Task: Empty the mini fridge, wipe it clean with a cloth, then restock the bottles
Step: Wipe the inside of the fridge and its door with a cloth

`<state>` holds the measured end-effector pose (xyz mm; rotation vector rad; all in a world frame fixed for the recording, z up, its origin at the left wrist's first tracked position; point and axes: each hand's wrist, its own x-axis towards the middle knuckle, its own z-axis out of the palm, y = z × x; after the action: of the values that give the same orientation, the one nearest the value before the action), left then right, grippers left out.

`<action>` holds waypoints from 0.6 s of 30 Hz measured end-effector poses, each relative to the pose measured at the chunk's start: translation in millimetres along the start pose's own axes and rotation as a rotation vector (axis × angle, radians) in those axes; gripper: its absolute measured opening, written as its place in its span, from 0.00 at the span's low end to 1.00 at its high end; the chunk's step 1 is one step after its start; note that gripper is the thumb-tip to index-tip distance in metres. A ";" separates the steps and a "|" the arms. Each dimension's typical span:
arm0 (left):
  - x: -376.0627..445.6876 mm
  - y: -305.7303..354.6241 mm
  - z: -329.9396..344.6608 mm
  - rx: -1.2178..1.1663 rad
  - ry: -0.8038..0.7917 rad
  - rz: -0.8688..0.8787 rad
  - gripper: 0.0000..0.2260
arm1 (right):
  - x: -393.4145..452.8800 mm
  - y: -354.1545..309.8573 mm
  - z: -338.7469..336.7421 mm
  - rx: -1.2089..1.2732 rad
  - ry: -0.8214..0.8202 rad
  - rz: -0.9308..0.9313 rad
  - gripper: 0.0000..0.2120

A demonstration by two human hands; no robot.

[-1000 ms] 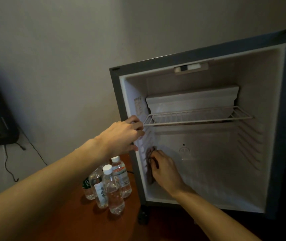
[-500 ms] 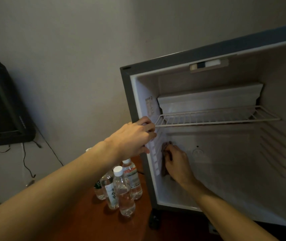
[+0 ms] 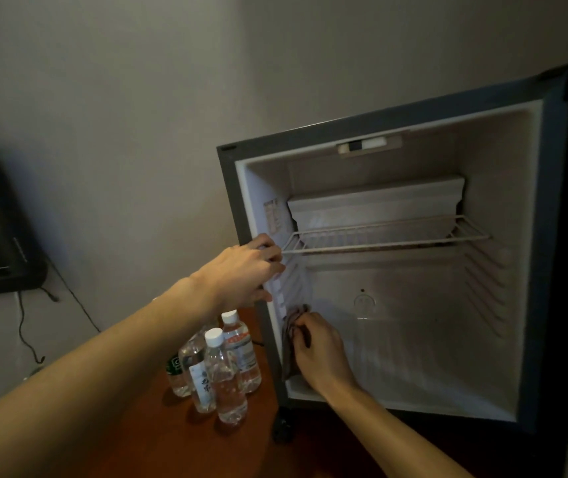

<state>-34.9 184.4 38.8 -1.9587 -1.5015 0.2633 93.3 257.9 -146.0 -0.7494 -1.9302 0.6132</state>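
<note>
1. Nearest, on the wooden floor (image 3: 110, 439) left of the fridge (image 3: 548, 236): bottles (image 3: 219, 370) clustered upright.
2. At the fridge's left edge: left hand (image 3: 241, 274) curled around the frame.
3. Farther inside, low against the left wall: right hand (image 3: 320, 353) pressing and gripping a cloth (image 3: 289, 336) under the wire shelf (image 3: 386, 232).

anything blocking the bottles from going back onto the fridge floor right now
Yes. The right hand presses the cloth against the lower left inner wall, above the floor's left front corner. The left hand grips the fridge's left front edge, between the bottles and the opening. The rest looks bare.
</note>
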 end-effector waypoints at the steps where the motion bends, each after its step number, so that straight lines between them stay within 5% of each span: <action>1: 0.0 -0.2 0.3 -0.001 0.001 0.002 0.26 | 1.2 2.6 0.4 -0.007 -0.004 -0.005 0.09; 18: 3.0 -5.2 4.6 0.019 -0.007 0.020 0.25 | 53.9 54.4 15.2 -0.124 0.037 -0.007 0.10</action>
<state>-40.4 189.6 39.1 -1.9608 -1.4791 0.2927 73.3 332.5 -157.9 -0.8252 -1.9495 0.4759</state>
